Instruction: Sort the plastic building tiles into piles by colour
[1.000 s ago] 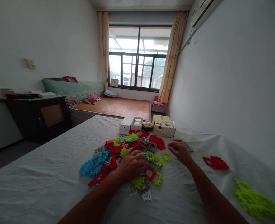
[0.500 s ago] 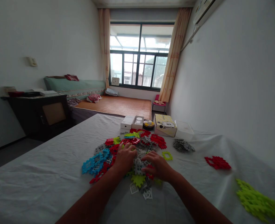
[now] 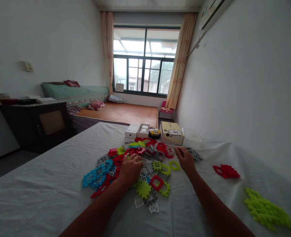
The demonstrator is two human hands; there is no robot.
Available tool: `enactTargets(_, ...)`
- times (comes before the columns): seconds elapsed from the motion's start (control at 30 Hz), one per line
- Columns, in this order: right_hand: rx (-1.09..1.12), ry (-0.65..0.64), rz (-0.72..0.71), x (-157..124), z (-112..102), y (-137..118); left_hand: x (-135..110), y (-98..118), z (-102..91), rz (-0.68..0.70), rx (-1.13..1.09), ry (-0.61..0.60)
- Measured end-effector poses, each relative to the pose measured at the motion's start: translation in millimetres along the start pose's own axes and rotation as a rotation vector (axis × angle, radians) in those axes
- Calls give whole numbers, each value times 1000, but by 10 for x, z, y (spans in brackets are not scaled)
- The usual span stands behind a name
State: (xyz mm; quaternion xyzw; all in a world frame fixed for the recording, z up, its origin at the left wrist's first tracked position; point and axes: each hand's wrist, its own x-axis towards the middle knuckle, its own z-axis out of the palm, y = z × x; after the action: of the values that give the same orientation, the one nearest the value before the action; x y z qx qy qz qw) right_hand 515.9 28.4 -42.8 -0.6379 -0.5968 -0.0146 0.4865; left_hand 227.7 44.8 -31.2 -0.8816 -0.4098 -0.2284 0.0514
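Note:
A mixed heap of plastic interlocking building pieces lies on the cloth-covered table. My left hand (image 3: 131, 168) rests on the heap among red pieces (image 3: 117, 160), fingers bent and slightly apart; what lies beneath its fingertips is hidden. To the right, my right hand (image 3: 186, 159) pinches a grey building piece (image 3: 170, 151), blurred by motion, over the heap's right edge. Just beyond that hand is a small pile of grey pieces (image 3: 197, 154), partly covered by it. Blue pieces (image 3: 98, 173) lie left of my left hand, and a yellow-green square frame (image 3: 174, 165) lies below my right hand.
Red pieces (image 3: 226, 171) and a yellow-green pile (image 3: 267, 210) sit apart on the right. Along the far edge stand a white box (image 3: 132, 130), a round tin (image 3: 154, 133), a yellow cartoon box (image 3: 172, 133) and a clear plastic container (image 3: 192, 137). White cloth (image 3: 61, 174) covers the table.
My right hand has moved from the middle of the heap to the right and away, now with a grey piece in its fingers. My left hand stays on the heap.

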Motion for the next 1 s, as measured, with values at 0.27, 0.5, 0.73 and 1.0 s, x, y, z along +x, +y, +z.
enactTargets(0.27, -292, 244, 241, 80, -418, 1063, 5, 15, -2, -12, -20, -28)
enactTargets(0.5, -354, -24, 51, 29, -287, 941, 0, 15, -19, -3, -27, -27)
enactTargets(0.73, -383, -48, 63, 3, -303, 933, 2, 0, -3, -8, -18, -8)
enactTargets(1.0, 57, -655, -360, -117, -62, -303, -4, 7, -22, -15, -5, -21)
